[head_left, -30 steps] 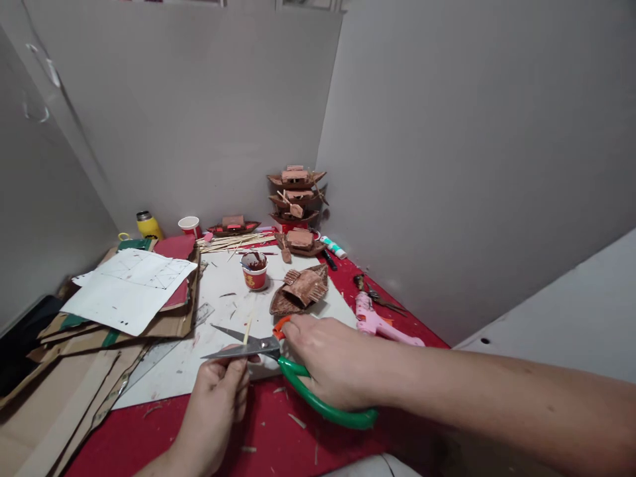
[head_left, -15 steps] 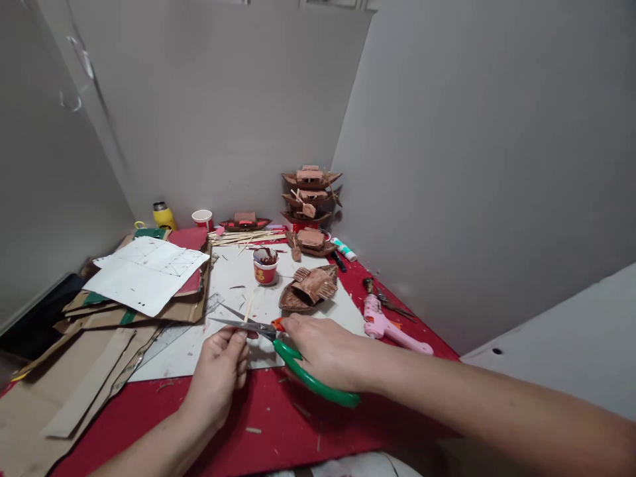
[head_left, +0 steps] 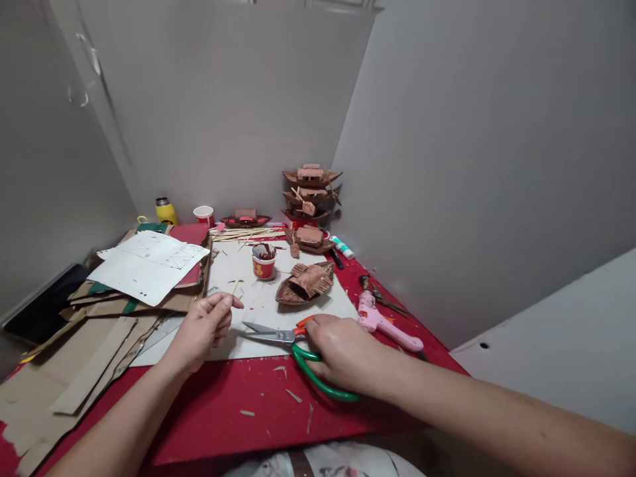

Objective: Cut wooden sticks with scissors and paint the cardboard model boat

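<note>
My right hand (head_left: 338, 351) is wrapped round the scissors (head_left: 318, 381), which have green and orange handles; their blades point left and stand slightly apart. Between the thumb and fingers of my left hand (head_left: 206, 328) is a short, thin wooden stick (head_left: 235, 287), its pale end pointing up. A gap separates the blade tips from my left hand. Beyond the scissors, a brown model boat (head_left: 288, 293) carries a ribbed roof piece (head_left: 312, 279). Near it stands a red paper cup (head_left: 263, 265) with brown paint inside.
Cardboard sheets (head_left: 94, 364) and marked paper (head_left: 149, 265) lie left. Long sticks (head_left: 248, 234) and stacked model boats (head_left: 312, 177) are at the back. On the right are a pink glue gun (head_left: 385, 324), pliers (head_left: 390, 303) and a tube (head_left: 342, 247). Scraps litter the red cloth (head_left: 223, 411).
My left hand has moved left, away from the scissors, with the stick in its fingers. The scissors have shifted right and their blades are closer together. The stick's visible part is shorter.
</note>
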Tool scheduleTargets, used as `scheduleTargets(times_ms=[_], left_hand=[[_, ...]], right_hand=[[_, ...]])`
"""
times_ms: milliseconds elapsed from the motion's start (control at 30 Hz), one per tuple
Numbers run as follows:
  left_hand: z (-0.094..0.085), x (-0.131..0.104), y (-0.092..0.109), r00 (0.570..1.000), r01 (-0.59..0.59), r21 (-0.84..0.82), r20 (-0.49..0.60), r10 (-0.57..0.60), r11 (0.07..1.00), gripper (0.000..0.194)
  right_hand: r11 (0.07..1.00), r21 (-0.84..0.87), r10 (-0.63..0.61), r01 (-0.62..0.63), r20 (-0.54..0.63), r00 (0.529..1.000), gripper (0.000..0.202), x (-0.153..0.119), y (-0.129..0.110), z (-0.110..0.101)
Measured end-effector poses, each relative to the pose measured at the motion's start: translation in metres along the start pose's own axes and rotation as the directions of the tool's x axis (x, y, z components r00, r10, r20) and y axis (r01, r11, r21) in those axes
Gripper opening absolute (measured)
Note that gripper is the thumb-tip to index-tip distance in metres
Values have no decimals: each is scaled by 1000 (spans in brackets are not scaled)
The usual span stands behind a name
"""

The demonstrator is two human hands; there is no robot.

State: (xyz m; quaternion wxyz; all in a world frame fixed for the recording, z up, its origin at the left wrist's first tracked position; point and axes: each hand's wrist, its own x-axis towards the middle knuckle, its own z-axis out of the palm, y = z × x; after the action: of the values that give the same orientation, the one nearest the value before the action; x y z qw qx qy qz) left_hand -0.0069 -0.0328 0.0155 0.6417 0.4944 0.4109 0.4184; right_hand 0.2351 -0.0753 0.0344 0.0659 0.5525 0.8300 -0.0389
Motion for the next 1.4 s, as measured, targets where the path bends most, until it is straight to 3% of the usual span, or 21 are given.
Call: scheduleTargets(times_ms=[67, 133, 233, 300, 367, 433, 500, 600, 667, 733, 767, 833, 933, 1067, 1167, 1267, 1333, 1400], left_hand=[[1, -4, 2, 998, -55, 183, 33, 50, 982, 30], [4, -8, 5, 985, -172, 426, 87, 149, 888, 31], [13, -17, 5, 922, -387, 682, 305, 239, 621, 29], [21, -23, 3, 837, -547, 742, 473, 275, 388, 27], [29, -29, 1, 724, -670, 734, 614, 314, 110, 24], [35, -35, 1, 620, -715, 684, 717, 319, -148, 23], [39, -40, 3, 543, -720, 613, 790, 287, -326, 23], [42, -45, 8, 460, -730, 513, 857, 231, -451, 25], [42, -48, 12, 425, -737, 472, 880, 212, -483, 25], [43, -51, 13, 417, -742, 460, 886, 200, -488, 24], [43, -52, 12, 424, -745, 464, 884, 197, -480, 23], [42, -54, 9, 448, -753, 489, 871, 200, -441, 22], [43, -60, -2, 464, -769, 522, 853, 241, -369, 20], [44, -68, -19, 467, -793, 546, 830, 306, -271, 24], [43, -71, -29, 492, -798, 564, 814, 310, -214, 25], [43, -73, -37, 487, -795, 576, 793, 366, -190, 27], [45, -71, -44, 515, -808, 585, 756, 403, -65, 25], [49, -68, -52, 597, -786, 604, 688, 413, 131, 19]], right_hand=[[1000, 13, -7, 7, -6, 1000, 27, -5, 1, -3], [999, 45, -21, 24, -59, 998, 26, -13, 1, -12], [978, 150, -92, 146, -319, 943, 29, -23, -4, -30], [955, 180, -154, 235, -373, 915, 33, -24, -7, -41], [945, 226, -182, 238, -243, 953, 25, -21, -10, -51], [921, 312, -243, 233, -4, 970, 17, -15, -10, -56], [872, 434, -341, 225, 211, 916, 23, -8, -10, -56], [759, 629, -467, 170, 342, 816, 29, -2, -12, -46], [672, 737, -496, 62, 386, 778, 29, -1, -15, -35], [583, 808, -492, -84, 433, 756, 31, -4, -20, -22], [536, 832, -480, -140, 437, 760, 33, -6, -22, -16], [447, 878, -430, -172, 379, 820, 34, -12, -26, -5], [337, 930, -429, -148, 292, 855, 34, -23, -31, 7], [204, 977, -518, -64, 164, 839, 34, -33, -32, 20], [166, 982, -539, -94, 171, 825, 31, -36, -32, 28], [160, 981, -555, -111, 182, 812, 31, -38, -32, 31], [128, 992, -602, 0, 78, 794, 31, -40, -32, 27], [72, 987, -647, 140, -61, 760, 33, -41, -32, 20]])
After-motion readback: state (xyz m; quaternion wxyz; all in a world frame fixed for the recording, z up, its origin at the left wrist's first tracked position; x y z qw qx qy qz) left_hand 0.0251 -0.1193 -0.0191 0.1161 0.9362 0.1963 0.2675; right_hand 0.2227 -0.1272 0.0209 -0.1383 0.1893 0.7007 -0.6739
